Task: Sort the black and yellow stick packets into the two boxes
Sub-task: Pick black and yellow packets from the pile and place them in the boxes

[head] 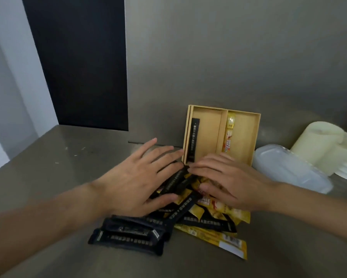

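1. Your left hand (140,177) is palm down with the fingers straight and fanned apart. It pinches nothing, and the thumb lies on the black sticks at the top of the heap.
2. Your right hand (228,181) is also palm down, fingers straight and close together, pointing left. It grips nothing. Its fingertips end just beside your left fingertips, near the front left corner of the boxes. The blur hides whether the palm touches the sticks under it.
3. Under both hands lies the heap (188,209) of mixed stick packets on the steel counter (58,177). The black packets (128,235) spill out toward the near left, and the yellow packets (214,236) toward the near right.
4. Just beyond your fingertips two tan boxes stand side by side, touching. The left box (208,133) holds a single black stick (194,137) along its left wall. The right box (245,137) holds a single yellow stick (229,135), also along its left wall.
5. To the right of the boxes a translucent plastic container (288,167) lies on the counter, and a cream ribbed object (320,145) sits behind it.
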